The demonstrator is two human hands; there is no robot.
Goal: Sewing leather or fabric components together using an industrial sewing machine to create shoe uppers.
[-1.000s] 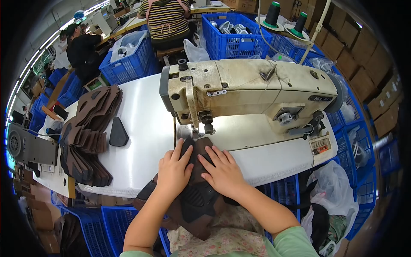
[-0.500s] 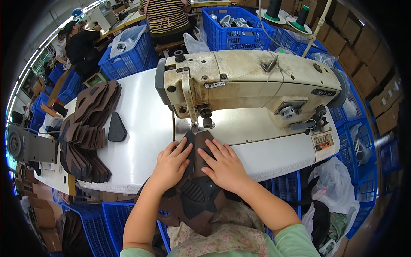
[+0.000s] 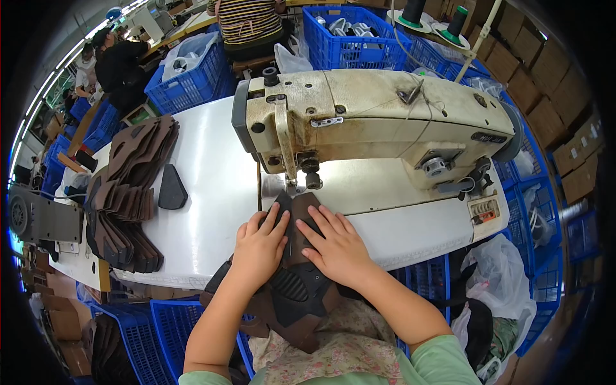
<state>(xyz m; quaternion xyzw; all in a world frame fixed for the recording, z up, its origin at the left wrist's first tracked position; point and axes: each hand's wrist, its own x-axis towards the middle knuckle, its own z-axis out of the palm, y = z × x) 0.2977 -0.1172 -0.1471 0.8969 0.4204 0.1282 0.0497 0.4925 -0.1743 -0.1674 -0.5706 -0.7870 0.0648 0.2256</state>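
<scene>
Evenly press the brown-and-black piece (image 3: 299,282) beneath your left hand (image 3: 256,249) and right hand (image 3: 335,249), grip spread flat rather than pinching, and square its tip to the presser foot (image 3: 292,188) just ahead, fingertips clear

Brown-black piece (image 3: 298,295): left hand (image 3: 258,249) and right hand (image 3: 337,249) hide parts from us
Striped-shirt person (image 3: 249,22), 11 o'clock: upper edge cuts our view
Left thread cone (image 3: 412,11), 1 o'clock: top cut off

sleeves (image 3: 441,359): pale green | apron (image 3: 350,362): pink-flowered beige | left hand (image 3: 258,251), right hand (image 3: 339,251): bare
</scene>
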